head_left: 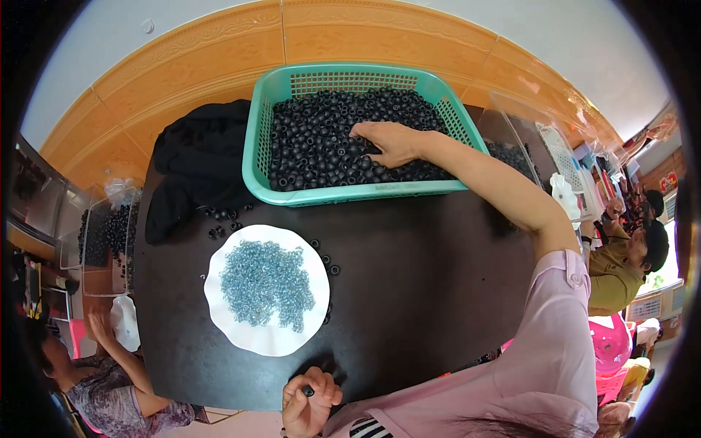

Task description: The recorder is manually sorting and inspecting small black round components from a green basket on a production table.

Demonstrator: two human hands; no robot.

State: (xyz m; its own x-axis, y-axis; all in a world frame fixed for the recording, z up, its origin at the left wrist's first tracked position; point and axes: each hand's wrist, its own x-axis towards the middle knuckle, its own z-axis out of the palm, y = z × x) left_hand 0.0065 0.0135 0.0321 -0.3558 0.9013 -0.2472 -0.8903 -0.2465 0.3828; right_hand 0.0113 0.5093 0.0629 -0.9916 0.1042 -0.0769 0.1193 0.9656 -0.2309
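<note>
Left hand (312,405) pinches one black bead (308,391); right hand (393,144), grip unclear, is inside one basket (350,193)

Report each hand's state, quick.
Left hand: closed, holding one black bead.
Right hand: open, thumb and fingers apart over the loose beads in the green basket.

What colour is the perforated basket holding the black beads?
The perforated basket is turquoise green, showing best in the head view.

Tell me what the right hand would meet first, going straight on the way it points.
The right hand would likely meet black beads heaped in the green basket; depth is unclear.
</note>
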